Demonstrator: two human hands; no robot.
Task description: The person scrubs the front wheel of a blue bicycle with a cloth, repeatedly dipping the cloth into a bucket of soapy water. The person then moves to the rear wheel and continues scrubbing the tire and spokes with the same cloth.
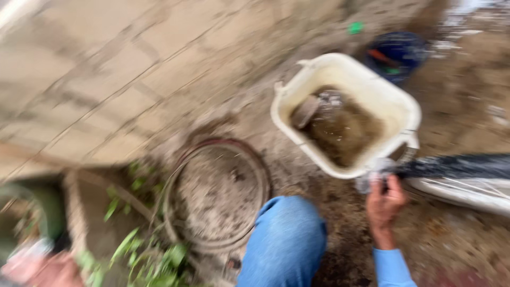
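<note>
Blue-sleeved, the person's right hand (pixel 387 204) reaches forward at the lower right, its fingers (pixel 394 187) curled closed around a pale wet rag (pixel 372 174). The rag is pressed against the dark tyre of a bicycle wheel (pixel 458 167), which runs in from the right edge with a light rim and thin spokes beneath it. The whole view is blurred by motion, so how tightly the fingers close cannot be told for sure.

Just beyond the fingertips, touching or nearly touching the rag, sits a cream plastic tub (pixel 348 74) with rounded corners, part full of muddy brown water; a flat greyish object lies in the water at its far left. A dark blue bucket (pixel 397 52) stands behind the tub.

A knee in blue cloth (pixel 284 242) fills the lower middle. To its left a round rusty manhole cover (pixel 218 194) lies in the gritty ground, with green weeds (pixel 141 250) beside it. The left hand is out of view.
</note>
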